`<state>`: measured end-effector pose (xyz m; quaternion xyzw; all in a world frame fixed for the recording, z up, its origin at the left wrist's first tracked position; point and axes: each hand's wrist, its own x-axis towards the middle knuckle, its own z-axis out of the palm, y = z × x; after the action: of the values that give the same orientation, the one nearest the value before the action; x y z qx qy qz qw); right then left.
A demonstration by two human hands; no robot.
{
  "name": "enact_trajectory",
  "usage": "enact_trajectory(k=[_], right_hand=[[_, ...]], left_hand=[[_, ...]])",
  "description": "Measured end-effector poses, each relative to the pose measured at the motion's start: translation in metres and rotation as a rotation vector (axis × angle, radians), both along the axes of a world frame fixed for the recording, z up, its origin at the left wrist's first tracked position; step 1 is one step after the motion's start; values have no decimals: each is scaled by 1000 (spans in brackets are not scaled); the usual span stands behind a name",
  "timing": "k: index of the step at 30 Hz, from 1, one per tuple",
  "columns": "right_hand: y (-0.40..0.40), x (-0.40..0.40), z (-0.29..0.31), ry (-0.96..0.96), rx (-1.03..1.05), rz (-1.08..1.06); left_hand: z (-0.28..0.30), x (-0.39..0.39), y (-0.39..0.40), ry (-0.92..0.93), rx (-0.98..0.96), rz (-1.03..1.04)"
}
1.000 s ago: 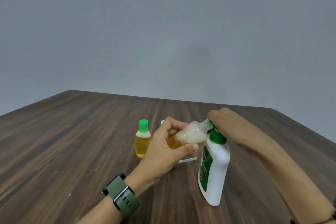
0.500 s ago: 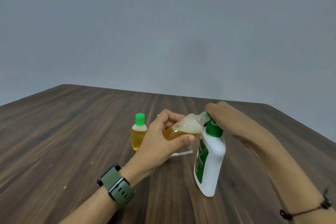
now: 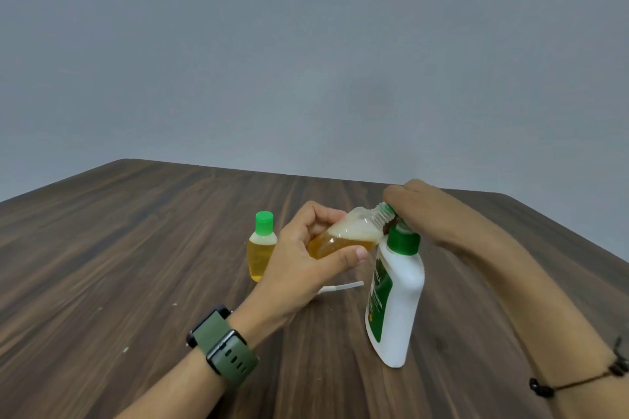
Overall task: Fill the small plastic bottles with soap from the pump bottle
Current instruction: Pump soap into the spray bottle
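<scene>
The right hand (image 3: 422, 211) hides the pump head above the pump bottle (image 3: 394, 299), whose label print is too small to read, and the left hand (image 3: 306, 262) beside it covers the tilted bottle's (image 3: 347, 236) base.

Setting: plain indoor room, type not determinable beyond that. Evidence: a dark wood-grain laminate worktop (image 3: 136, 248) with a rounded far corner, set against a bare, unmarked grey wall (image 3: 306, 61). No fixtures, signage or equipment visible. Small pale specks lie on the worktop surface near its left side.
</scene>
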<state>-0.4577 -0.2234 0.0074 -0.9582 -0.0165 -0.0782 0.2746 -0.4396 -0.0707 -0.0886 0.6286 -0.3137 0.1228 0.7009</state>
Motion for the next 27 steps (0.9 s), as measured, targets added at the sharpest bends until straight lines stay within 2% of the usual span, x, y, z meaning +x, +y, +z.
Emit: enact_trajectory(k=[4,13,21,27], right_hand=[[2,0,-15,26,-34,16],[2,-3,13,37,-18,11],[2,2,-19,29,25,-22],[4,1,2,54,10,7]], left_hand=[[-12,-1,0,22,24,-4],[-1,1,-1,7,-41,-29],[-14,4,-1,58,5,-46],[-10,2,1,48,-44,-40]])
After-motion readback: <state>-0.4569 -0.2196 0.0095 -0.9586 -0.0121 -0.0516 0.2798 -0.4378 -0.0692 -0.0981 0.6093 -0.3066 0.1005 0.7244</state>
